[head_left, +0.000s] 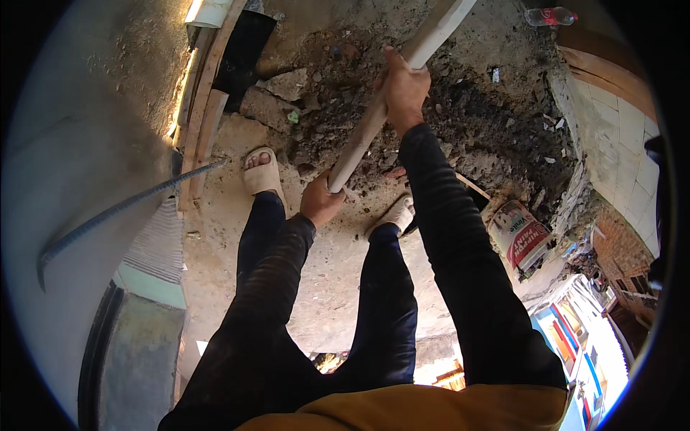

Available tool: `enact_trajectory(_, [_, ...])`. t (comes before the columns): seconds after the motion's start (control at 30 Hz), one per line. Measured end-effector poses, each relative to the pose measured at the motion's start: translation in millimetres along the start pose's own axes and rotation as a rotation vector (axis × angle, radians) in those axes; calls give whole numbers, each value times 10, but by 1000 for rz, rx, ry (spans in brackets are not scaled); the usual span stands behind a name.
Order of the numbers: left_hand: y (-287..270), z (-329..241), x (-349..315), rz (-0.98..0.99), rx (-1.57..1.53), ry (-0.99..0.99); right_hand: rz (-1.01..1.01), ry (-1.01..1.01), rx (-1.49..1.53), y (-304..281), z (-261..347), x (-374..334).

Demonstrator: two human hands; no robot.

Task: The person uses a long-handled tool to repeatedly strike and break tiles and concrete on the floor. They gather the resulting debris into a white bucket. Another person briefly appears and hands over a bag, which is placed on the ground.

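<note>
A long, pale wooden handle (361, 144) slants across the view from lower left to upper right. My left hand (320, 202) is closed around its lower end. Farther up, my right hand (405, 90) grips the same handle, fingers wrapped round it. The handle's far end runs out of the top of the picture, so what it carries, if anything, is hidden. Beneath and beyond it lies a patch of dark, broken soil and rubble (489, 118), with stone chunks (267, 108) at its left side.
My sandalled feet (261, 171) stand at the rubble's near edge. A bent steel bar (118, 208) juts out at left beside wooden boards (205, 108). To the right are a paint bag (519, 235), a tiled wall (618, 136) and, farther off, a plastic bottle (550, 16).
</note>
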State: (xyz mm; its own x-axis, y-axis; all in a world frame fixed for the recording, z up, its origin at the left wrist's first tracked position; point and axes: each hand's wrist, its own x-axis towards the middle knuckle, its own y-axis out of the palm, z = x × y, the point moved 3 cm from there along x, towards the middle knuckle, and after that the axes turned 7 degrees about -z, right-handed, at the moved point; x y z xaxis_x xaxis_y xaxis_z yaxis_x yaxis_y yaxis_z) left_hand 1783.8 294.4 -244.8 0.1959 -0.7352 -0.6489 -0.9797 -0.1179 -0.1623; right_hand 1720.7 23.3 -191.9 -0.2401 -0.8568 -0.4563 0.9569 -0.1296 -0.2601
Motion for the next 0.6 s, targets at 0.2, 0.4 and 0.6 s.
enact_trajectory(0.2, [125, 680, -1062, 38, -3, -390, 90, 382, -303, -84, -1705, -231])
enact_trajectory(0.4, [242, 686, -2852, 101, 226, -500, -46, 714, -239, -1174, -1564, -1728])
enact_trajectory(0.6, [522, 36, -1814, 180, 277, -305, -84, 472, -122, -1482, -323, -1132])
